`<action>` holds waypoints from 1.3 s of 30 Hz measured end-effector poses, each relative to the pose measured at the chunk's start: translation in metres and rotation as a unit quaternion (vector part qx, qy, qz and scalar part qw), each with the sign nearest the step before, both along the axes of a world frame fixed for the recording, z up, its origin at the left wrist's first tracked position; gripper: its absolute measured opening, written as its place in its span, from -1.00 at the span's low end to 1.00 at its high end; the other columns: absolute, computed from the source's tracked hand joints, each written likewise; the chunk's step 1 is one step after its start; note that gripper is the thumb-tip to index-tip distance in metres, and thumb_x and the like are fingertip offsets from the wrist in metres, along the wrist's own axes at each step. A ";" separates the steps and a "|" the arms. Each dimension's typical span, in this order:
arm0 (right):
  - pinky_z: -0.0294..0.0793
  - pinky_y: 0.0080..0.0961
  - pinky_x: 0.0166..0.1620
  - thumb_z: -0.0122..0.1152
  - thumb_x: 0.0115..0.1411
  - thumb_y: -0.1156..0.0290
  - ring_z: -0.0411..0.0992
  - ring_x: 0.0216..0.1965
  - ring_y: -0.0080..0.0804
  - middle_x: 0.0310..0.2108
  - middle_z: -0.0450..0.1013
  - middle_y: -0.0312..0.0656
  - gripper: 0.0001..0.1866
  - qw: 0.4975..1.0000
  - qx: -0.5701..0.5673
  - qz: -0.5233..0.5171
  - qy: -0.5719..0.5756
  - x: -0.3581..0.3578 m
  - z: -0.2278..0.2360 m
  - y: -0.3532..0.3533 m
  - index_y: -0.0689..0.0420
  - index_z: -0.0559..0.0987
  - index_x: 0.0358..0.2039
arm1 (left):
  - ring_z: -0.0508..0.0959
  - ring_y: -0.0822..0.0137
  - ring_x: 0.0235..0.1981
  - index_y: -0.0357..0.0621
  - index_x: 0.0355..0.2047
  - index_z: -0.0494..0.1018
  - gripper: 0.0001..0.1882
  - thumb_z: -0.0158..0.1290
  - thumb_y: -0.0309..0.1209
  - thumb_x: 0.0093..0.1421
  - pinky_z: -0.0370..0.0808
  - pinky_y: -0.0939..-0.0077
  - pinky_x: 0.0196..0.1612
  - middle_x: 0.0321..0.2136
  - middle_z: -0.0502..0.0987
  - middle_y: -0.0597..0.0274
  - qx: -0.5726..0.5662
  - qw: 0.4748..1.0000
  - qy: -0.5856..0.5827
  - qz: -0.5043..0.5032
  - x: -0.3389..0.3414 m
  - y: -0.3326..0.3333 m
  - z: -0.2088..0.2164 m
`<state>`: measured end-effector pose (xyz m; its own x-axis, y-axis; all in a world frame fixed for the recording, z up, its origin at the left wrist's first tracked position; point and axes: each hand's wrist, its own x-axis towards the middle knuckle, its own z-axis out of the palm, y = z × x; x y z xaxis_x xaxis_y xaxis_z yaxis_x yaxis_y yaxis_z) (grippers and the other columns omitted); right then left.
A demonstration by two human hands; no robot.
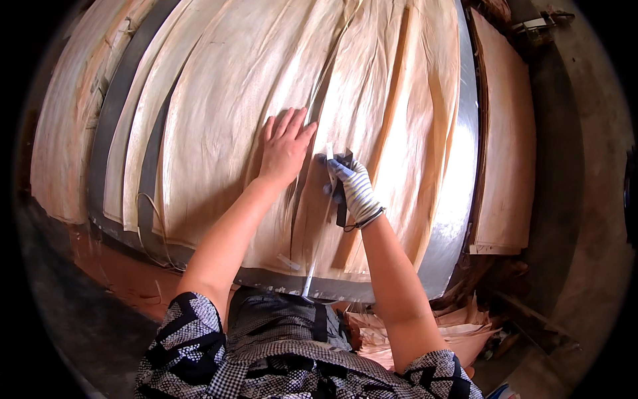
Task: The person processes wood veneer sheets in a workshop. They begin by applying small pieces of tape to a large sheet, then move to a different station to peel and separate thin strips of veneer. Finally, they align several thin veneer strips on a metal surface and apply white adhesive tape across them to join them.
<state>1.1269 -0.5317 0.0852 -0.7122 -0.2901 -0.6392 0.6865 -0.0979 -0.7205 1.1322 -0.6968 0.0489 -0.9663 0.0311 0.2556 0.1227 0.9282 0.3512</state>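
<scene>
Long thin sheets of pale wood veneer (219, 126) lie side by side on a dark metal tabletop (442, 266). My bare left hand (287, 149) presses flat on a sheet, fingers spread, beside a narrow dark gap between two sheets. Just right of that gap, my right hand (352, 183), in a striped glove with blue fingertips, is closed around a small black tool (341, 214). Its exact kind is hidden by the fingers. A whitish strip (329, 156) shows at the fingertips. A thin pale strip (309, 279) runs from near this hand to the table's front edge.
A small clear piece of film (288, 262) lies on the veneer near the front edge. More veneer stacks stand at the left (66, 153) and right (508, 146). A thin loose strip (157, 211) curls over the front left. Crumpled veneer scraps (458, 327) lie below the table.
</scene>
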 end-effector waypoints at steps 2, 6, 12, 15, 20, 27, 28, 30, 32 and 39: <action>0.37 -0.58 -0.64 0.11 0.09 0.39 0.23 -0.65 -0.60 -0.61 0.25 -0.39 -0.82 1.000 -0.001 0.001 0.005 0.000 0.000 -0.001 0.18 0.47 -0.30 | 0.07 0.18 0.17 0.03 -0.11 0.40 -0.67 -0.02 -0.38 0.06 -0.12 0.08 0.18 0.11 0.17 0.28 0.029 0.999 0.005 0.012 0.001 0.005 0.000; 0.36 -0.58 -0.64 0.11 0.09 0.39 0.22 -0.65 -0.61 -0.61 0.25 -0.41 -0.81 1.000 0.002 -0.014 0.009 0.001 -0.003 0.000 0.18 0.49 -0.28 | 0.06 0.13 0.17 0.00 -0.23 0.46 -0.76 0.00 -0.32 0.06 -0.16 -0.02 0.17 0.09 0.20 0.24 0.122 0.991 0.018 0.048 -0.003 0.016 -0.001; 0.31 -0.63 -0.66 0.10 0.09 0.37 0.21 -0.67 -0.63 -0.63 0.25 -0.43 -0.81 1.000 -0.018 -0.004 0.018 0.003 -0.003 0.000 0.15 0.52 -0.30 | 0.07 0.14 0.16 -0.02 -0.53 0.51 -0.86 0.04 -0.28 0.02 -0.21 -0.10 0.15 0.07 0.24 0.26 0.187 0.977 0.005 0.104 -0.011 0.016 -0.010; 0.29 -0.65 -0.67 0.09 0.10 0.35 0.21 -0.69 -0.63 -0.64 0.24 -0.43 -0.81 1.000 0.008 0.002 0.022 0.004 -0.002 0.003 0.14 0.53 -0.30 | 0.14 0.16 0.11 -0.03 -0.60 0.48 -0.90 0.11 -0.32 -0.06 -0.13 0.04 0.14 0.04 0.27 0.33 0.181 0.978 -0.007 0.103 -0.010 0.017 -0.003; 0.24 -0.67 -0.71 0.11 0.09 0.34 0.21 -0.72 -0.63 -0.66 0.25 -0.43 -0.81 0.999 0.032 0.000 0.021 0.006 0.001 0.003 0.14 0.53 -0.31 | 0.26 0.24 -0.04 -0.04 -0.69 0.39 -0.87 0.16 -0.42 -0.19 0.08 0.19 0.01 -0.14 0.37 0.40 0.147 0.983 0.028 0.104 -0.004 0.021 0.014; 0.29 -0.63 -0.69 0.13 0.07 0.35 0.21 -0.70 -0.62 -0.64 0.29 -0.40 -0.87 0.998 0.017 -0.045 0.040 0.007 -0.011 0.002 0.14 0.48 -0.42 | 0.43 0.21 -0.46 -0.08 -0.64 0.32 -0.86 0.10 -0.48 -0.16 0.35 0.32 -0.45 -0.58 0.42 0.24 0.121 0.989 0.035 0.074 -0.010 0.030 0.016; 0.29 -0.62 -0.69 0.13 0.07 0.35 0.21 -0.70 -0.62 -0.64 0.29 -0.40 -0.87 0.998 0.015 -0.046 0.039 0.007 -0.010 0.001 0.14 0.48 -0.42 | 0.45 0.18 -0.53 -0.09 -0.63 0.31 -0.86 0.09 -0.48 -0.15 0.36 0.31 -0.52 -0.64 0.42 0.21 0.139 0.986 0.021 0.085 -0.010 0.031 0.015; 0.29 -0.63 -0.71 0.11 0.08 0.37 0.22 -0.70 -0.61 -0.63 0.30 -0.40 -0.87 0.998 0.015 -0.046 0.040 0.006 -0.010 0.003 0.15 0.50 -0.40 | 0.45 0.14 -0.59 -0.10 -0.60 0.31 -0.87 0.07 -0.45 -0.12 0.36 0.27 -0.55 -0.68 0.42 0.17 0.191 0.976 -0.038 0.096 -0.010 0.031 0.020; 0.27 -0.65 -0.72 0.10 0.09 0.36 0.23 -0.72 -0.60 -0.62 0.31 -0.39 -0.85 0.998 0.016 -0.039 0.038 0.007 -0.008 0.004 0.16 0.51 -0.39 | 0.46 0.13 -0.61 -0.11 -0.57 0.32 -0.87 0.06 -0.42 -0.09 0.36 0.26 -0.56 -0.70 0.43 0.15 0.237 0.962 -0.085 0.108 -0.010 0.030 0.021; 0.19 -0.68 -0.77 0.06 0.11 0.35 0.28 -0.77 -0.56 -0.60 0.36 -0.38 -0.83 0.998 0.004 -0.051 0.045 0.008 -0.006 0.002 0.17 0.52 -0.38 | 0.48 0.14 -0.58 -0.10 -0.50 0.32 -0.82 0.09 -0.37 -0.08 0.37 0.32 -0.52 -0.65 0.46 0.16 0.263 0.948 -0.127 0.123 -0.012 0.024 0.015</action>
<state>1.1351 -0.5297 0.0791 -0.7928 -0.2083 -0.5728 0.6053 -0.1584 -0.7801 1.1207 -0.6733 0.0634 -0.9601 -0.2707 -0.0696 -0.2260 0.6053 0.7633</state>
